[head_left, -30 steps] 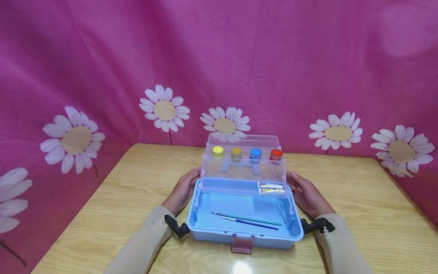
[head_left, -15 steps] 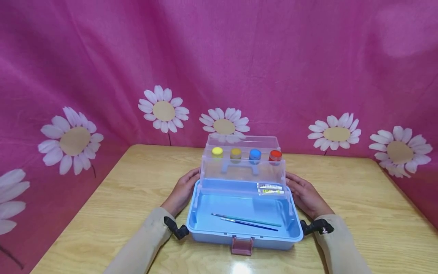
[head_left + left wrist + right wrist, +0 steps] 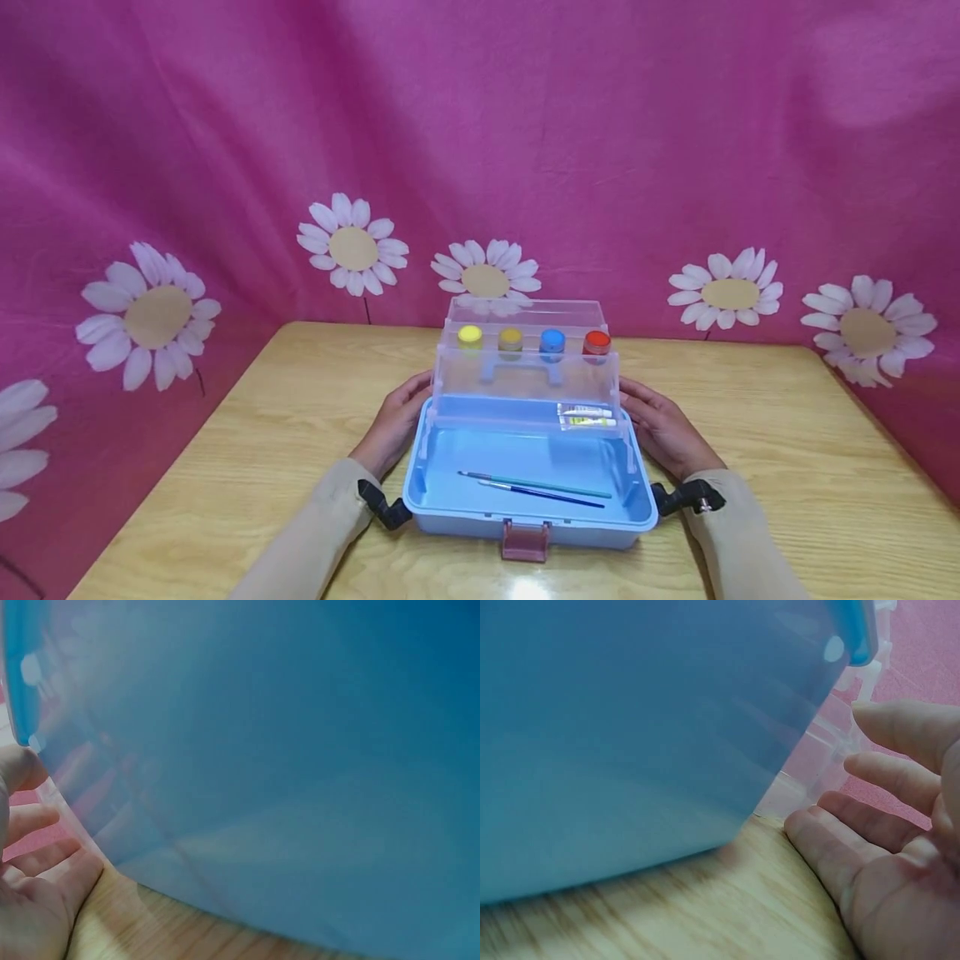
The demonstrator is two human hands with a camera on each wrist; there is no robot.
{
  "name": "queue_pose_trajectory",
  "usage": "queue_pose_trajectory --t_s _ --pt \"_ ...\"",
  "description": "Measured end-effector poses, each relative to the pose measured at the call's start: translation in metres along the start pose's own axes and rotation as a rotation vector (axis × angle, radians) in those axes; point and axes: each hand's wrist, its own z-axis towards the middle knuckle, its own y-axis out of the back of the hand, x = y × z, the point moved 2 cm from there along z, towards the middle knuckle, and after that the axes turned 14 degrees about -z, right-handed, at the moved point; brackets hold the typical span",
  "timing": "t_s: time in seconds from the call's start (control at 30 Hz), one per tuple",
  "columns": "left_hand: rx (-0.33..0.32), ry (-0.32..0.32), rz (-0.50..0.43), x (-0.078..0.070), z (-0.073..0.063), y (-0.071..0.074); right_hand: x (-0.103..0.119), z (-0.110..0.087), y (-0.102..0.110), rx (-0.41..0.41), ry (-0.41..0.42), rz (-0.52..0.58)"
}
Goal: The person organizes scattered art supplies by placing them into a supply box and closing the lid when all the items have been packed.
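A light blue plastic box (image 3: pixel 517 450) stands with its clear lid and trays (image 3: pixel 525 375) folded up and back. Jars of yellow paint (image 3: pixel 470 337), ochre paint (image 3: pixel 510 341), blue paint (image 3: pixel 552 342) and red paint (image 3: pixel 597 343) sit in the upper tray; two paint tubes (image 3: pixel 587 417) lie lower down on the right. A teal paintbrush (image 3: pixel 547 486) and a dark blue paintbrush (image 3: pixel 546 495) rest on the box floor. My left hand (image 3: pixel 392 423) is at the box's left rear side, fingers relaxed. My right hand (image 3: pixel 667 429) mirrors it, fingers spread beside the right rear corner.
A pink translucent latch (image 3: pixel 526 541) hangs down at the box front. The wooden tabletop (image 3: pixel 247 442) extends around the box. Behind it hangs a magenta curtain (image 3: pixel 570 150) with white daisies. A black wrist mount (image 3: pixel 384 506) sits close to the box's left side.
The head view has shifted slightly, so box, hands and curtain all appear a little further left and lower. Both hands keep their places beside the box.
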Motion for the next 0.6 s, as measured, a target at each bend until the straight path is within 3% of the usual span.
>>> queue_pose_trajectory --t_s 0.6 --pt "-0.011 -0.020 -0.089 0.0005 0.0002 0.0015 -0.0001 0.0007 0.0005 -0.002 0.024 -0.013"
